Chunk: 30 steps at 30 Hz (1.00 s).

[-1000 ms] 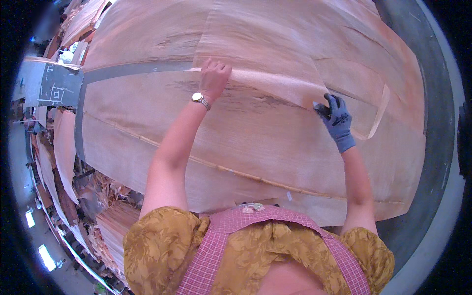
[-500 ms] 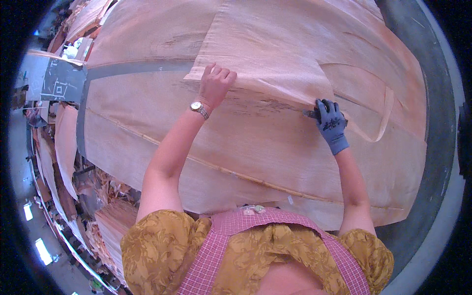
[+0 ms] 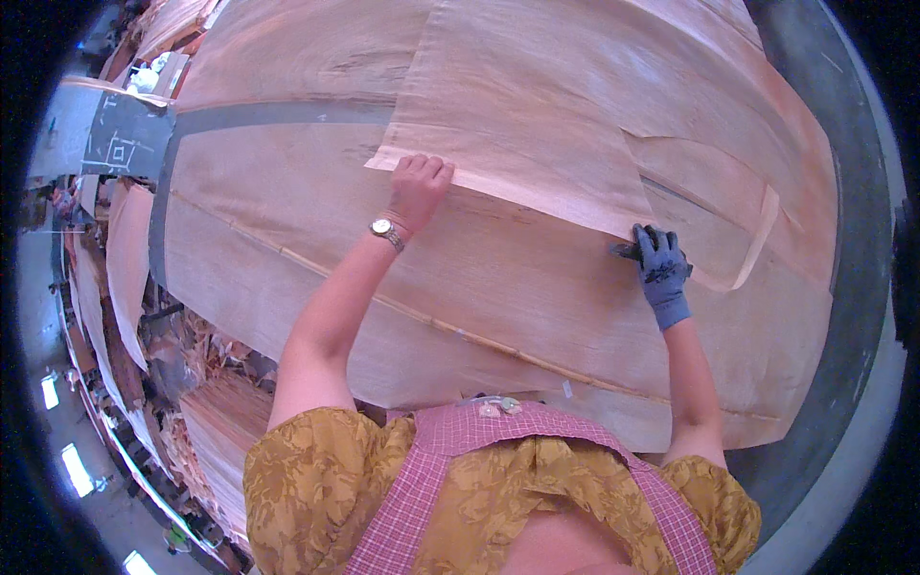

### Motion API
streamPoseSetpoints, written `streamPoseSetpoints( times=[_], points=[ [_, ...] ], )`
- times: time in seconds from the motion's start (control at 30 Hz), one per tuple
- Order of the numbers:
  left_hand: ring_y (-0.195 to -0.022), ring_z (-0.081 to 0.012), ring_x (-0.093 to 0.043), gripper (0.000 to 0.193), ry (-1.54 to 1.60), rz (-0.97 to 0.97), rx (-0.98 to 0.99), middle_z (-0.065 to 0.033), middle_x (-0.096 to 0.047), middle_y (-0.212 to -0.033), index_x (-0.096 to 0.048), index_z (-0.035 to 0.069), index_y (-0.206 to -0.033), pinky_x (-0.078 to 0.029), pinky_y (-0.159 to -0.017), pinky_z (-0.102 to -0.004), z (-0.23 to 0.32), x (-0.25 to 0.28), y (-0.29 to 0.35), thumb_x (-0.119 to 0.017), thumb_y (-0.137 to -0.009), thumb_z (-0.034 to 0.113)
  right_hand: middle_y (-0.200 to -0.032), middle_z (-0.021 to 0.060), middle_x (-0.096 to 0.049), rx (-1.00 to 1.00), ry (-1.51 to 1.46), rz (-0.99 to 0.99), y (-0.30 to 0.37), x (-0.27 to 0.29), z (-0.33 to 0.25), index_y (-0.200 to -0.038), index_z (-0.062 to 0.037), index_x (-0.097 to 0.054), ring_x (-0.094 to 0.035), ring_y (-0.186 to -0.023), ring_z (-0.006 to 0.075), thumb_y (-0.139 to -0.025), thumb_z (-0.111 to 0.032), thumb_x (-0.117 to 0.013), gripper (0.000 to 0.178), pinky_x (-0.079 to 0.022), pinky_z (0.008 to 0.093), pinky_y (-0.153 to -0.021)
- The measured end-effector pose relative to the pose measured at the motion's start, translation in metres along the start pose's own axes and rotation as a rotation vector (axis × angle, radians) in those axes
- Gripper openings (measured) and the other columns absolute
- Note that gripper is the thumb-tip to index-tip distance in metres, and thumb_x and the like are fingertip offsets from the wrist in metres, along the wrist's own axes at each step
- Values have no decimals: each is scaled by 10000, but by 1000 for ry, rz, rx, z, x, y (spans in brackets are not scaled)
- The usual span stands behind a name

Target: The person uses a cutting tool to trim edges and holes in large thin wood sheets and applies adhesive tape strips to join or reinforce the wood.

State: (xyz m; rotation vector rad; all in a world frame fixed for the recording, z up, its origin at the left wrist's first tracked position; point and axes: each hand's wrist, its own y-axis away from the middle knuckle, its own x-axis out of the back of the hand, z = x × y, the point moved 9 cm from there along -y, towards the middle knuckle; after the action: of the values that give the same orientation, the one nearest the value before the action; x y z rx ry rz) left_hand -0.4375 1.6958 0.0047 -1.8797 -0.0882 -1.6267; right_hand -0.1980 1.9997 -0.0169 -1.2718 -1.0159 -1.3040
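Note:
A pale pinkish wood veneer sheet (image 3: 517,125) lies over a larger veneer sheet (image 3: 537,297) in front of me. My left hand (image 3: 420,187), bare and with a wristwatch (image 3: 383,228), is closed on its near edge close to the left corner. At the near right corner, my right hand (image 3: 663,273), in a blue-grey glove, is closed on the edge with fingers on top. A small dark object (image 3: 625,251) juts out left of the gloved fingers; its kind I cannot make out. Both thumbs are mostly hidden.
A narrow veneer strip (image 3: 752,251) curls right of the gloved hand. One long thin tan line (image 3: 431,321) crosses the lower sheet. Grey surface (image 3: 810,383) borders the veneer at right. Torn veneer scraps (image 3: 206,355) and stacked sheets (image 3: 230,422) lie at left.
Both hands have drawn the upper sheet's near edge toward me, the right hand also slightly rightward. That edge now lies flatter and covers most of the dark rough patch below.

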Motion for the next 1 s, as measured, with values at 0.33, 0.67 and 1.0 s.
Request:
streamPoseSetpoints(
  times=[0.33, 0.67, 1.0],
  points=[
    [-964, -241, -657, 81, 79, 114, 72, -41, -691, -931, -654, 126, -926, -460, -936, -413, -1, 60, 27, -627, -850, 128, -1090, 64, -643, -17, -50, 157, 27, 50, -2, -1200, -175, -652, -611, -947, 267, -809, -160, -689, 393, -539, 397, -713],
    [-822, -263, -649, 40, 303, -422, 118, -66, -662, -795, -618, 104, -868, -436, -948, -449, 49, 182, 98, -650, -857, 125, -952, 74, -663, 136, -411, -435, 118, 156, -62, -1024, -146, -672, -636, -820, 297, -780, -186, -716, 251, -530, 414, -707],
    [-748, -247, -645, 100, 575, -804, 419, -109, -685, -808, -667, 48, -888, -494, -680, -388, -19, 371, 124, -684, -790, 53, -774, 85, -655, 321, -903, -674, 99, 265, -116, -920, -42, -683, -558, -651, 157, -761, -184, -840, 265, -495, 304, -653]
  ],
)
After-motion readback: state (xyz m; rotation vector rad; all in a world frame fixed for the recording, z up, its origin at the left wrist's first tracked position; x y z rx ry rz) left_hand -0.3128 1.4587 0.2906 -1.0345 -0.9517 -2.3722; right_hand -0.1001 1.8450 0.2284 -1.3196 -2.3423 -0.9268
